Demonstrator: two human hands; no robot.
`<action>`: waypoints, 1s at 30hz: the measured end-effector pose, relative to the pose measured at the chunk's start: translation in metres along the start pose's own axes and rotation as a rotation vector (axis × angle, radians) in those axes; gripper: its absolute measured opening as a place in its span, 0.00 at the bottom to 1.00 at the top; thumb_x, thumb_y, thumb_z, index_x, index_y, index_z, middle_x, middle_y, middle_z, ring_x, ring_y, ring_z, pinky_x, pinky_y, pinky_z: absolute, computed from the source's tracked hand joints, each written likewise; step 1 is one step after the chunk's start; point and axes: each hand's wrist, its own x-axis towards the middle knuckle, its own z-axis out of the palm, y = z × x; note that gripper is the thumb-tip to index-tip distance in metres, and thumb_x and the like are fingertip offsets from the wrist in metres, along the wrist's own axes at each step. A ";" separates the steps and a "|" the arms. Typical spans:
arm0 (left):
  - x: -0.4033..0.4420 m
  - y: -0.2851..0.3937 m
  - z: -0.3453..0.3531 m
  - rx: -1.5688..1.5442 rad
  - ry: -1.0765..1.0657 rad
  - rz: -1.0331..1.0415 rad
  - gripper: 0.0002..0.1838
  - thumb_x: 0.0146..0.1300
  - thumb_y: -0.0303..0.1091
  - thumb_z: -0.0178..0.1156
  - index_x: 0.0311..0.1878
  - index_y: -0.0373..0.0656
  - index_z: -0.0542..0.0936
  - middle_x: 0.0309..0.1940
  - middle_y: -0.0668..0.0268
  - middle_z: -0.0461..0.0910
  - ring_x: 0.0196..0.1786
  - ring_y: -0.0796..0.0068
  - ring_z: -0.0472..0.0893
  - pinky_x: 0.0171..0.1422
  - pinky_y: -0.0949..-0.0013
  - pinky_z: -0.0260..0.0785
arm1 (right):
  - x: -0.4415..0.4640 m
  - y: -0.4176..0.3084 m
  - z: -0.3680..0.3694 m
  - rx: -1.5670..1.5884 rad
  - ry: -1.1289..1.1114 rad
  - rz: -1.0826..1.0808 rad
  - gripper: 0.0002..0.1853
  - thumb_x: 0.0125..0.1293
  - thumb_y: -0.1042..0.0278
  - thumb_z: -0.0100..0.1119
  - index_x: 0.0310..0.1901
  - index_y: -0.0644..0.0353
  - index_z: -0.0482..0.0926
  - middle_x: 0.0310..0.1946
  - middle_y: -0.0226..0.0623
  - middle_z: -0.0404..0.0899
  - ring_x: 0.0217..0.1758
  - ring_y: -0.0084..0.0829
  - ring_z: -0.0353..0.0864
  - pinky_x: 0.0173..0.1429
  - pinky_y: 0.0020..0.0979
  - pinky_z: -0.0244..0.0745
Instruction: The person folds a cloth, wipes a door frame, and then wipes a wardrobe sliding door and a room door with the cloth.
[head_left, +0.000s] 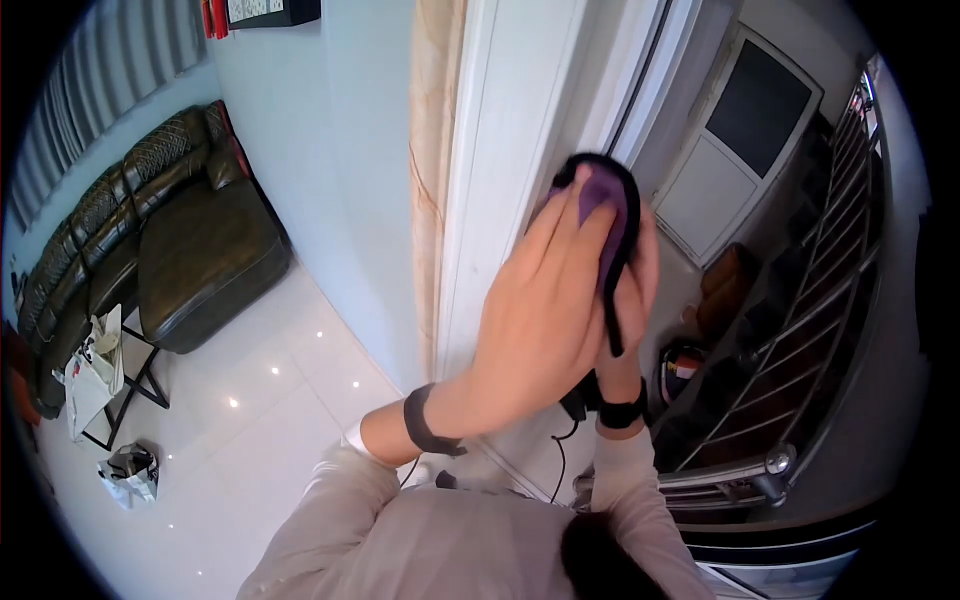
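Note:
A purple cloth with a black edge (601, 187) is held between my two hands, up against the white door frame (510, 150). My left hand (545, 305) lies over the near side of the cloth, its fingers close together and pressed on it. Behind it, my right hand (640, 285) grips the cloth from the right, its fingers partly hidden by the cloth and the left hand. The cloth's black edge curves over the fingertips and hangs down between the hands. Dark bands circle both wrists.
To the left are a dark leather sofa (205, 255), a small table with papers (95, 380) and a bag (130, 472) on the tiled floor. At right, a metal stair railing (790, 340) runs near a white door (715, 185). A black cable (560, 465) hangs below my hands.

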 end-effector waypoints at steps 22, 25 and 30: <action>0.003 0.001 0.006 -0.048 0.021 -0.017 0.27 0.49 0.17 0.50 0.57 0.27 0.63 0.57 0.39 0.64 0.60 0.40 0.64 0.62 0.54 0.61 | 0.005 0.001 -0.004 -0.055 -0.087 -0.090 0.30 0.63 0.65 0.49 0.64 0.71 0.57 0.63 0.43 0.61 0.66 0.32 0.59 0.69 0.31 0.49; 0.013 0.007 0.000 -0.063 0.018 -0.026 0.27 0.49 0.17 0.49 0.57 0.27 0.63 0.57 0.38 0.63 0.60 0.39 0.64 0.62 0.53 0.60 | 0.022 -0.018 0.002 -0.012 -0.078 -0.029 0.30 0.64 0.64 0.50 0.64 0.70 0.58 0.61 0.41 0.63 0.65 0.31 0.61 0.68 0.29 0.50; -0.011 -0.002 0.008 -0.101 -0.007 -0.054 0.27 0.50 0.17 0.49 0.57 0.27 0.62 0.57 0.39 0.64 0.59 0.39 0.64 0.62 0.54 0.61 | -0.012 0.004 -0.004 -0.070 -0.049 0.007 0.30 0.63 0.63 0.50 0.64 0.70 0.57 0.63 0.44 0.60 0.66 0.33 0.58 0.70 0.30 0.48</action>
